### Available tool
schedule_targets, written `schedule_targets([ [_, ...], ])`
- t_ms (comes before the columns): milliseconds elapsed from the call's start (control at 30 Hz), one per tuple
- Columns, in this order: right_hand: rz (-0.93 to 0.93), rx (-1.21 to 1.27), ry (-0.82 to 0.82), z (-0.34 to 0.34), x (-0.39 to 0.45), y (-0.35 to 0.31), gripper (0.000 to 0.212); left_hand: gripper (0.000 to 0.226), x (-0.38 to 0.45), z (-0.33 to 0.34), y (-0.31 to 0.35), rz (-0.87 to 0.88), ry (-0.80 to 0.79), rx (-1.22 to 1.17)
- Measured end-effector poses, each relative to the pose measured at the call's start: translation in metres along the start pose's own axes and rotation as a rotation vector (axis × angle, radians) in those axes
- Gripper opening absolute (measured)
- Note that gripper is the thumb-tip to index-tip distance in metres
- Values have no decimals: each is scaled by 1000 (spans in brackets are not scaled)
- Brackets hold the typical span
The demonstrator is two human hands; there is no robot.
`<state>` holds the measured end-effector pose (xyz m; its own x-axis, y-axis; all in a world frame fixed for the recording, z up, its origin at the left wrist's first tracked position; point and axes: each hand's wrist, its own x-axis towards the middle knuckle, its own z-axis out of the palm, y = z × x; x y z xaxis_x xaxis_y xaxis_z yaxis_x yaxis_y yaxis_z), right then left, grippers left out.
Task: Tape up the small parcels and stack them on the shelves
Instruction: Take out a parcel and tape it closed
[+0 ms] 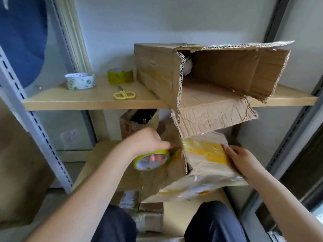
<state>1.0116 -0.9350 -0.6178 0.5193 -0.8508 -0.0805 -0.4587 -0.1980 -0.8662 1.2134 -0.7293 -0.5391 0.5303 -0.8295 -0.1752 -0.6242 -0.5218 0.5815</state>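
A small brown cardboard parcel (206, 165), crumpled and crossed by a band of yellow tape, lies tilted at the front of the middle shelf (97, 159). My left hand (148, 142) grips a yellow-rimmed tape roll (151, 160) with fingers through its core, held against the parcel's left side. My right hand (239, 159) holds the parcel's right edge, its fingertips on the yellow tape. A second dark brown box (138, 123) stands behind my left hand on the same shelf.
A big torn open carton (209, 75) lies on its side on the upper shelf (90, 101), its flap hanging over the parcel. Beside it are a white tape roll (80, 81), a yellow tape roll (120, 75) and yellow scissors (124, 94). More boxes (148, 217) sit below.
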Motion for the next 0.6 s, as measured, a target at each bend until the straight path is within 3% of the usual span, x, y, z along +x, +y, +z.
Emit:
schedule_targets([
  [67, -114, -310, 167, -7, -1, -19, 32, 29, 8, 6, 22, 5, -1, -82],
  [100, -159, -324, 197, -6, -7, -30, 34, 25, 12, 10, 33, 16, -27, -108],
  [200, -239, -152, 29, 12, -33, -57, 51, 26, 21, 21, 60, 50, -102, -106],
  [300, -172, -147, -38, 17, -38, -61, 73, 39, 23, 26, 66, 82, -85, -35],
  [367, -63, -306, -9, 7, -37, -66, 56, 57, 20, 24, 59, 62, 13, -104],
  [433, 39, -415, 45, -2, -37, -69, 42, 45, 19, 28, 58, 139, -100, -352],
  [467, 60, -422, 58, -3, -37, -69, 43, 33, 19, 31, 61, 185, -212, -399],
  [533, 46, -436, 131, -4, -28, -57, 52, 30, 17, 41, 65, 245, -408, -426],
  [600, -14, -583, 249, -8, -26, -43, 53, 29, 20, 47, 62, 310, -458, -497],
])
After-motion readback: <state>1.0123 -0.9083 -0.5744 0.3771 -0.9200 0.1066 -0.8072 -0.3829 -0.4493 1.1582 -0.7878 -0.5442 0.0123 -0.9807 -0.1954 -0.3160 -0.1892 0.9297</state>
